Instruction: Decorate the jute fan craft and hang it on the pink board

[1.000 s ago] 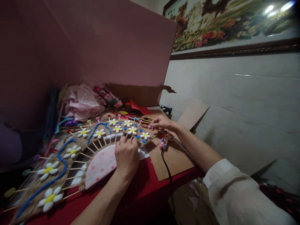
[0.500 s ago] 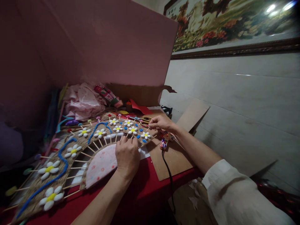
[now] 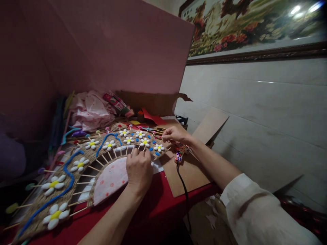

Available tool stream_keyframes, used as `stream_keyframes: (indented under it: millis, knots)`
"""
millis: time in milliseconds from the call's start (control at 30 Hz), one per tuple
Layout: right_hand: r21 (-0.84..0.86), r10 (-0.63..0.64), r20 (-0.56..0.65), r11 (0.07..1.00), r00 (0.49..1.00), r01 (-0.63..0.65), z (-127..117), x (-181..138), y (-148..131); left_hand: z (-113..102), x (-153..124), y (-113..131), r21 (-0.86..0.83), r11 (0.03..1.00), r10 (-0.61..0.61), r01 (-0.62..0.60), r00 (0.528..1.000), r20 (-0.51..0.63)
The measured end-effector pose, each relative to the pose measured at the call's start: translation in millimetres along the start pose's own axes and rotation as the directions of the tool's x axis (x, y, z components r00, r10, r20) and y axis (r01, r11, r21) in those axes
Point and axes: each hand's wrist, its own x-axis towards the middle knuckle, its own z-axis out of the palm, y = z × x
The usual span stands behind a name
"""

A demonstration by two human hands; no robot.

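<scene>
L hand (image 3: 139, 167) @ twine fan (image 3: 90, 156) inner edge, grip unclear; R hand (image 3: 175, 134) pinching outer stick (image 3: 160, 141)

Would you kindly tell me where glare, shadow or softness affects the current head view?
Head view, upper right: bright glare washes out a corner of the framed picture; head view, right: a soft shadow lies on the pale wall above the right forearm; head view, far left: dim, with the yellowish stick tip looking soft.
</scene>
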Motion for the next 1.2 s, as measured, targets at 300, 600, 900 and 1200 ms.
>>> stream_keyframes:
  millis: [300,600,900,1200]
  knots:
    - [-0.001,0.007,-0.014,1.000,1.000,-0.007,1.7,-2.1,-0.9,-0.6,-0.4,-0.3,0.001,1.000,0.001,-0.001,1.000,0.009]
    - [0.021,0.010,-0.008,1.000,1.000,-0.010,1.8,0.6,2.1,-0.8,-0.7,0.4,0.009,1.000,-0.003,0.003,1.000,0.013]
    - [0.021,0.018,-0.030,1.000,0.999,-0.017,3.7,-1.4,-0.8,-1.0,-0.4,1.5,0.007,1.000,-0.004,0.004,1.000,0.014]
    - [0.050,0.049,-0.048,0.998,0.998,-0.046,6.8,-4.1,-6.4,0.3,-0.9,0.5,-0.009,1.000,-0.006,0.006,1.000,0.004]
